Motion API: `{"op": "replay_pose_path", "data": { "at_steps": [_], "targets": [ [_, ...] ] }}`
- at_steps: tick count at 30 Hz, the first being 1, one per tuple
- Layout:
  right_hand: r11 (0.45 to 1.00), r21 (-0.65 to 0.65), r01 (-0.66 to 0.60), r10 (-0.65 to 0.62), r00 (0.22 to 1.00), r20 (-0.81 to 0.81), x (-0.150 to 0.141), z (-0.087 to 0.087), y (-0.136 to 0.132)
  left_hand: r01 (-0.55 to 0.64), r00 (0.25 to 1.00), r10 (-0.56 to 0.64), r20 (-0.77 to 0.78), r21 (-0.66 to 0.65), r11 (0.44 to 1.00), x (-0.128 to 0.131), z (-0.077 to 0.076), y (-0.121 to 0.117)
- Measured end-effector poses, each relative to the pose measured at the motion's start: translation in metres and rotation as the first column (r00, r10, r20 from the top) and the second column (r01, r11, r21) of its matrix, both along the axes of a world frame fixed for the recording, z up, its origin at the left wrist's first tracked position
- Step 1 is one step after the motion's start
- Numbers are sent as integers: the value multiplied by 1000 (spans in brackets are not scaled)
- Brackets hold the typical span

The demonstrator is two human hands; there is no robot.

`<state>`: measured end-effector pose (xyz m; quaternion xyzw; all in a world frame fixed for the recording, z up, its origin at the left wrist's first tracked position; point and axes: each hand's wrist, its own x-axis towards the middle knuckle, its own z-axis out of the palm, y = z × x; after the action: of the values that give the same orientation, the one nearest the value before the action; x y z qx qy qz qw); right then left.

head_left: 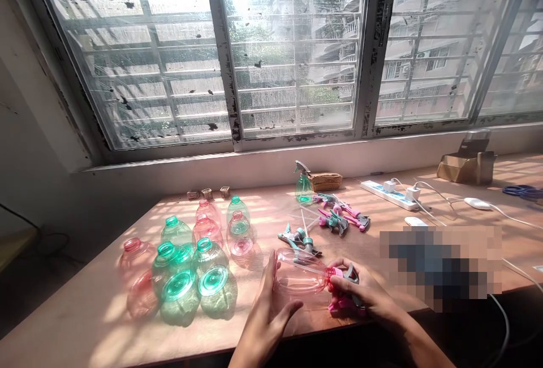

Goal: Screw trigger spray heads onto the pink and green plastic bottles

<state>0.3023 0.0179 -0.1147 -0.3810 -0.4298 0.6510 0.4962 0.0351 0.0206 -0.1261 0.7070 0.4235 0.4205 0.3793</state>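
A see-through pink bottle (299, 276) lies sideways just over the table's near edge, its neck pointing right. My left hand (268, 307) cups its base, with the thumb along the near side. At the neck, my right hand (362, 288) has its fingers closed on a pink and grey trigger spray head (336, 272). The dip tube runs inside the bottle. Whether the collar is fully seated on the neck, I cannot tell. Just beyond the bottle lie teal and grey spray heads (303, 239), with pink and grey spray heads (337, 218) farther back.
Several green bottles (176, 283) and pink bottles (138, 263) without tops stand to the left. A green spray bottle (304, 187) with its head on stands beside a cardboard box (326, 181). Rightward are a power strip (388, 194), cables and blue scissors (521, 191).
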Motion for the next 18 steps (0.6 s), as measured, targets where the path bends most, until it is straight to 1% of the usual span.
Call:
{"op": "replay_pose_path", "data": {
  "at_steps": [5,11,14,16,18],
  "targets": [
    [998,50,-41,39,998,39,1,0,0,-18,1000,18,-1,-43,999,1,4,-2],
    [1000,12,0,0,1000,6,0,-4,2,-1,1000,2,-28,39,999,-2,1,-1],
    [1000,23,8,-9,1000,16,0,-2,1,4,1000,-4,-19,13,1000,-1,1,-1],
    [999,34,-2,0,999,42,-1,0,0,-9,1000,9,-4,-14,1000,0,5,-3],
    [999,36,-22,20,997,69,-1,2,0,-30,1000,30,-3,-15,999,1,8,-4]
  ]
}}
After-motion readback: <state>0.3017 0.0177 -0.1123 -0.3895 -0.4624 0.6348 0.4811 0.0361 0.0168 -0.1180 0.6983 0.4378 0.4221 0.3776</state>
